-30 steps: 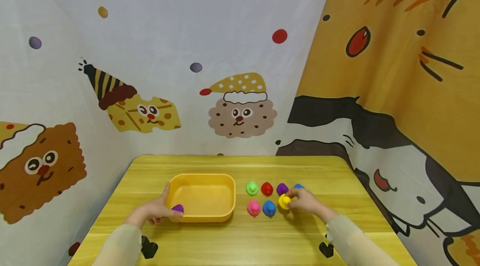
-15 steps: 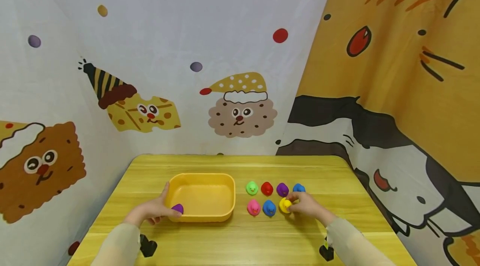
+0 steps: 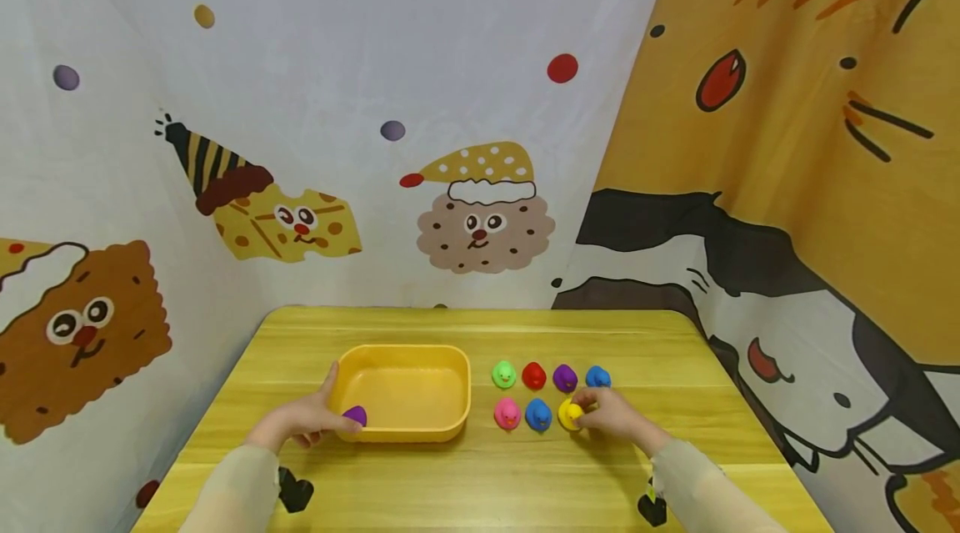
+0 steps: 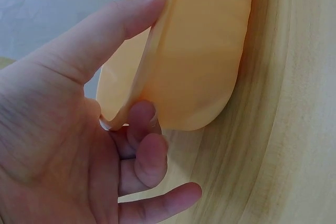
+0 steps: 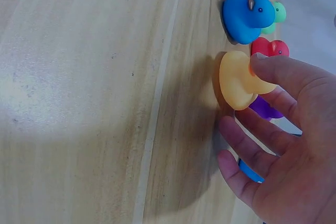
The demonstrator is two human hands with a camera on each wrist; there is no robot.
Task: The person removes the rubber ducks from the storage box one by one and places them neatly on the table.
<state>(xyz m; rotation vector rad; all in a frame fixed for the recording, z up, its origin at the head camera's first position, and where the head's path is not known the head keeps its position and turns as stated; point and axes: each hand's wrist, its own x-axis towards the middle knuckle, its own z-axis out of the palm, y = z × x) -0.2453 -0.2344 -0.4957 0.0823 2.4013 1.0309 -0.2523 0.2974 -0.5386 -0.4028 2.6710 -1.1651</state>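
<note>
My left hand (image 3: 311,416) grips the near left corner of a shallow yellow plastic basin (image 3: 405,435), thumb on the rim and other fingers bent at its outside, as the left wrist view shows. Inside, close to that thumb, sits a purple piece (image 3: 356,416), partly hidden. My right hand (image 3: 611,414) holds a yellow rubber duck (image 3: 568,414) between thumb and fingers, at the right end of the front row. Beside it stand a blue duck (image 3: 538,414) and a pink duck (image 3: 507,414). Behind are green (image 3: 505,375), red (image 3: 534,376), purple (image 3: 565,378) and blue ducks (image 3: 597,377).
Everything stands on a wood-grain table (image 3: 480,483). A printed cartoon cloth (image 3: 480,41) hangs behind it and along both sides. Black pieces (image 3: 295,490) show by each sleeve.
The yellow duck has come down and slightly nearer in my right hand, into line with the front row, uncovering the rear blue duck. My left hand stays on the basin.
</note>
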